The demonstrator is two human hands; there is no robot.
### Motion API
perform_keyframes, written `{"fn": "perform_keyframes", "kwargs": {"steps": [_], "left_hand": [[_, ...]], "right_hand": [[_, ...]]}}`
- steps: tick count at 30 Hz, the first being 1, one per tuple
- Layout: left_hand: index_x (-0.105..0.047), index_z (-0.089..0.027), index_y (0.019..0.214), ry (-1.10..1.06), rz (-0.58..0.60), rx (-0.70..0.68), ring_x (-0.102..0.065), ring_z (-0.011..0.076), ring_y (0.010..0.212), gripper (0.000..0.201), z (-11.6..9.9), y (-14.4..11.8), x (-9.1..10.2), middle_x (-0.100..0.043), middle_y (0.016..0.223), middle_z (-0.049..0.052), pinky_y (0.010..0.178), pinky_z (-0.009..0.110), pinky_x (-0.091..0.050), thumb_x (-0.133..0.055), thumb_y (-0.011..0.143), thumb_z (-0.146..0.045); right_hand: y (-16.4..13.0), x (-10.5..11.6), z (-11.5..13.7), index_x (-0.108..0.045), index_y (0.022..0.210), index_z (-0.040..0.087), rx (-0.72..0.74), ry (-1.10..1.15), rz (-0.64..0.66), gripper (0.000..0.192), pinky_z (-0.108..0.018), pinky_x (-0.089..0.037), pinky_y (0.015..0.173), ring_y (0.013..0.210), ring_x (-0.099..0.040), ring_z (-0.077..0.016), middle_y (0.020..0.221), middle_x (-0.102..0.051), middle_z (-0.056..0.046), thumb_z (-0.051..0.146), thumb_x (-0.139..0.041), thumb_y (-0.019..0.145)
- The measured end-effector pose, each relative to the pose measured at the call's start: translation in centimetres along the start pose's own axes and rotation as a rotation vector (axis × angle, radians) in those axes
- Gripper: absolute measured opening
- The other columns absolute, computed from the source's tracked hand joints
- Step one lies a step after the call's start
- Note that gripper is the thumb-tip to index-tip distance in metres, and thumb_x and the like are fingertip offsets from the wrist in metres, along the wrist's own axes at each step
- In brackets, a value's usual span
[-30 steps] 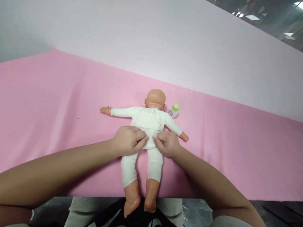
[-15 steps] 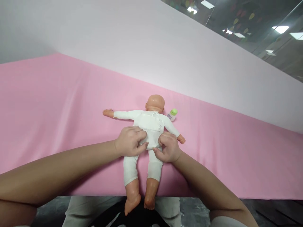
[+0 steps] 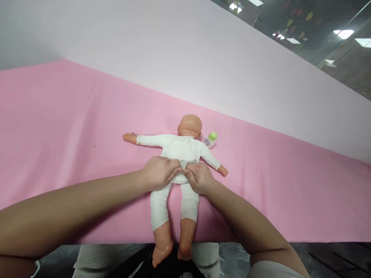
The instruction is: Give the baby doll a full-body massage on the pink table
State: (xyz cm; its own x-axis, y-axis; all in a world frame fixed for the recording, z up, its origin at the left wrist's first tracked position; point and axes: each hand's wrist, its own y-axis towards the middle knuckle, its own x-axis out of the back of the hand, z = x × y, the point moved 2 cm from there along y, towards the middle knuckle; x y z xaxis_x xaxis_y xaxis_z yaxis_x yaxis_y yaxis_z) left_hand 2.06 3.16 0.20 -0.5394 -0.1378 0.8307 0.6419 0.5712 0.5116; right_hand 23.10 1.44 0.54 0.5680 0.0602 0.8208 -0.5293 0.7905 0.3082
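pink table cover (image 3: pixel 58 116), pale wall (image 3: pixel 145 46), ceiling lights (image 3: pixel 344 34)

head cam | worn, faces forward-down | near doll (image 3: pixel 178 162) | single view

Surface (image 3: pixel 58 127): pink cloth cover, smooth, faint creases, spans full width, near edge runs along bottom of view. Small bottle (image 3: pixel 211 139): white body, green cap, label with print too small to read, lying tilted on pink cloth toward far edge. Wall (image 3: pixel 150 50): plain pale panel behind surface, top edge slanting down to right. Glass pane (image 3: pixel 319 34) above panel at upper right, ceiling lights reflected in it. Dark floor (image 3: pixel 333 258) visible below near edge, bottom right.
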Motion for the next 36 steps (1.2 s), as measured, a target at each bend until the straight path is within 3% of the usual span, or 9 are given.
{"fn": "perform_keyframes", "kwargs": {"steps": [5, 12, 16, 19, 21, 25, 29, 31, 36], "left_hand": [[-0.052, -0.021, 0.083, 0.014, -0.056, -0.05, -0.054, 0.0167, 0.057, 0.035, -0.1, 0.0, 0.2, -0.058, 0.067, -0.001, 0.057, 0.03, -0.037, -0.039, 0.112, -0.033], [-0.059, -0.021, 0.078, 0.125, -0.19, -0.188, -0.051, 0.0196, 0.066, 0.025, -1.3, 0.1, 1.3, -0.057, 0.07, 0.002, 0.065, 0.035, -0.043, -0.054, 0.102, -0.02], [-0.066, -0.019, 0.085, 0.057, -0.09, -0.257, -0.055, 0.021, 0.07, 0.021, -1.9, 0.1, 1.6, -0.061, 0.075, 0.004, 0.07, 0.037, -0.048, -0.055, 0.102, -0.023], [-0.068, -0.019, 0.088, -0.024, 0.014, -0.245, -0.06, 0.0209, 0.074, 0.022, -1.7, 0.2, 1.5, -0.064, 0.078, 0.005, 0.072, 0.035, -0.05, -0.054, 0.103, -0.025], [-0.068, -0.019, 0.087, -0.056, 0.022, -0.232, -0.06, 0.0202, 0.074, 0.023, -1.5, 0.2, 1.4, -0.064, 0.078, 0.004, 0.071, 0.034, -0.049, -0.053, 0.104, -0.023], [-0.068, -0.019, 0.088, -0.033, -0.079, -0.233, -0.057, 0.0201, 0.072, 0.02, -1.1, 0.1, 1.7, -0.063, 0.077, 0.004, 0.07, 0.035, -0.048, -0.053, 0.101, -0.016], [-0.07, -0.017, 0.094, 0.017, -0.195, -0.2, -0.057, 0.0213, 0.076, 0.015, -0.9, 0.0, 1.8, -0.067, 0.085, 0.007, 0.074, 0.037, -0.05, -0.056, 0.098, -0.014], [-0.072, -0.017, 0.1, 0.009, -0.173, -0.177, -0.061, 0.0222, 0.082, 0.015, -0.9, 0.0, 1.5, -0.069, 0.091, 0.009, 0.079, 0.038, -0.052, -0.057, 0.099, -0.016], [-0.075, -0.017, 0.103, -0.014, -0.062, -0.132, -0.065, 0.022, 0.084, 0.02, -0.7, 0.3, 1.1, -0.072, 0.091, 0.008, 0.079, 0.037, -0.054, -0.055, 0.102, -0.02]], "right_hand": [[0.0, 0.1, 0.0, -0.041, 0.073, 0.024, 0.006, -0.054, 0.002, 0.042, -0.031, -0.028, 0.059, 0.059, -0.046, -0.0141, 0.067, -0.056, 0.002, 0.043, -0.042, 0.111], [-0.5, 0.0, 0.7, -0.058, 0.083, 0.023, 0.199, -0.186, -0.264, 0.015, -0.035, -0.044, 0.073, 0.075, -0.057, -0.0207, 0.077, -0.063, -0.003, 0.025, -0.058, 0.097], [-0.7, 0.4, 1.5, -0.064, 0.086, 0.022, 0.233, -0.179, -0.088, 0.007, -0.037, -0.049, 0.077, 0.081, -0.058, -0.0227, 0.084, -0.064, -0.005, 0.023, -0.062, 0.093], [-0.7, 0.9, 1.8, -0.065, 0.088, 0.022, 0.194, -0.171, 0.07, 0.008, -0.037, -0.049, 0.078, 0.084, -0.06, -0.0226, 0.086, -0.066, -0.004, 0.026, -0.067, 0.094], [-0.7, 1.1, 1.7, -0.067, 0.092, 0.022, 0.172, -0.163, 0.108, 0.009, -0.037, -0.049, 0.079, 0.087, -0.063, -0.0223, 0.088, -0.069, -0.003, 0.027, -0.065, 0.099], [-0.8, 0.9, 1.3, -0.069, 0.093, 0.021, 0.161, -0.154, -0.001, 0.017, -0.038, -0.051, 0.08, 0.084, -0.064, -0.0217, 0.089, -0.071, -0.004, 0.024, -0.057, 0.105], [-1.0, 0.4, 1.2, -0.071, 0.094, 0.021, 0.159, -0.17, -0.188, 0.009, -0.041, -0.054, 0.085, 0.086, -0.064, -0.0241, 0.09, -0.072, -0.006, 0.023, -0.064, 0.099], [-1.0, 0.2, 1.2, -0.072, 0.101, 0.021, 0.131, -0.174, -0.219, 0.007, -0.044, -0.055, 0.09, 0.092, -0.066, -0.0264, 0.096, -0.074, -0.008, 0.024, -0.068, 0.095], [-0.6, 0.2, 0.7, -0.073, 0.107, 0.023, 0.056, -0.112, -0.123, 0.012, -0.044, -0.056, 0.092, 0.098, -0.07, -0.0263, 0.104, -0.078, -0.007, 0.022, -0.07, 0.095]]}}
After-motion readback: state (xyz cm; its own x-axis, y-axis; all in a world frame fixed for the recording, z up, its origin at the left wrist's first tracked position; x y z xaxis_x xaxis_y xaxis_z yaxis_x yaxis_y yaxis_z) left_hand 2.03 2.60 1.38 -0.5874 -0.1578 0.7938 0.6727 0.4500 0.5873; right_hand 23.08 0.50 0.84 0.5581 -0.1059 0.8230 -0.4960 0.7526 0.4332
